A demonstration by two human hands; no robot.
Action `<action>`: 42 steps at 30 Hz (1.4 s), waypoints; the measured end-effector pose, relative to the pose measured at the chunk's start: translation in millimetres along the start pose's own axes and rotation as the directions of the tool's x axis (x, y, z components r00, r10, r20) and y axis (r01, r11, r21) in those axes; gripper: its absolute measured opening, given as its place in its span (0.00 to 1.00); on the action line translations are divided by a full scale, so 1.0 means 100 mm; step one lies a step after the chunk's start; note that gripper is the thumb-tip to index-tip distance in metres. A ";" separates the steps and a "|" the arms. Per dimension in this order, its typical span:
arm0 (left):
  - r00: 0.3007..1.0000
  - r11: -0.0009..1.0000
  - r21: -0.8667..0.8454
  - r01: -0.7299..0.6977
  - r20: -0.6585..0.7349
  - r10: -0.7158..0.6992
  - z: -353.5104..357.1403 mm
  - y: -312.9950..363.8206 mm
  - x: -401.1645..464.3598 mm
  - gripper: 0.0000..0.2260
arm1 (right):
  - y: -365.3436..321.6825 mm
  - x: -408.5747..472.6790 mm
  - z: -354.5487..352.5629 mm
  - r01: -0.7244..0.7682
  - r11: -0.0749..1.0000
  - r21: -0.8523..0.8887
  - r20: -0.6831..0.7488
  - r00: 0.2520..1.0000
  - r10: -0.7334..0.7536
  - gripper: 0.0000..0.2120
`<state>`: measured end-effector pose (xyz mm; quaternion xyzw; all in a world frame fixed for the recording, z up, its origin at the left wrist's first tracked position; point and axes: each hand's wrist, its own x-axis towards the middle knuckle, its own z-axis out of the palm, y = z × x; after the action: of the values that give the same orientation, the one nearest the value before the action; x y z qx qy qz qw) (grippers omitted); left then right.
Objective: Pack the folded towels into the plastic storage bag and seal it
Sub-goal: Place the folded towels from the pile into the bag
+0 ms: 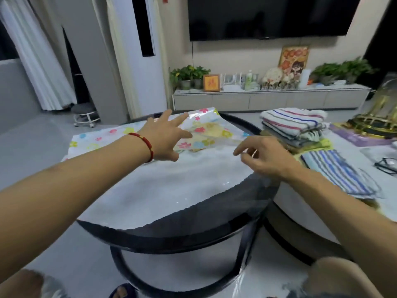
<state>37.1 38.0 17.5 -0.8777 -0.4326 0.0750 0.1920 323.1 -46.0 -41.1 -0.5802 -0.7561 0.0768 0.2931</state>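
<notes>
A plastic storage bag (163, 186) with a flower print lies flat over the round dark table (193, 231). Its far flowered end (206, 127) is lifted and curled up. My left hand (165, 138), with a red bracelet on the wrist, reaches over that end with fingers spread, touching the raised plastic. My right hand (264, 155) hovers at the bag's right edge, fingers loosely bent, nothing clearly held. A stack of folded striped towels (294, 125) sits to the right. A blue-striped towel (339, 173) lies in front of the stack.
The towels rest on a second, white-topped table (305, 209) that adjoins the round one. A pair of glasses (386, 165) and a gold wire object (378, 123) sit at the far right. A TV cabinet (268, 100) stands behind. My knees show at the bottom edge.
</notes>
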 end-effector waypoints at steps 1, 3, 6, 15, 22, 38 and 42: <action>1.000 1.000 0.004 -0.006 -0.001 0.006 0.03 0.07 0.08 0.33 | 0.17 0.02 -0.12 -0.040 0.999 -0.036 -0.081 0.996 0.037 0.09; 1.000 1.000 -0.008 -0.012 -0.014 0.011 0.06 0.19 0.23 0.33 | 0.52 0.15 -0.31 -0.182 0.970 -0.163 -0.210 0.967 0.146 0.08; 1.000 0.999 -0.047 -0.011 -0.020 0.010 0.07 0.29 0.42 0.32 | 0.97 0.41 -0.43 -0.384 0.844 -0.375 -0.197 0.922 0.332 0.16; 0.997 0.993 -0.102 0.058 -0.047 -0.063 0.05 0.20 0.72 0.30 | 1.77 0.98 -0.38 -0.422 0.608 -0.673 0.038 0.801 0.598 0.26; 0.993 0.990 -0.125 0.072 -0.084 -0.083 0.08 0.18 0.76 0.28 | 1.81 1.06 -0.34 -0.328 0.428 -0.842 -0.136 0.897 0.421 0.17; 0.968 0.924 -0.303 0.234 -0.018 -0.251 -0.03 0.10 0.29 0.22 | 0.71 0.49 -1.30 -0.340 0.900 -0.274 -0.529 0.834 0.154 0.08; 0.961 0.907 -0.321 0.271 0.044 -0.272 -0.10 0.05 0.11 0.25 | 0.12 0.25 -1.46 -0.387 0.915 0.117 -0.122 0.908 0.400 0.14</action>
<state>50.6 41.0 24.6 -0.8287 -0.5565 -0.0254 0.0540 406.4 -51.9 81.5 -0.7107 -0.5963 0.1264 0.3513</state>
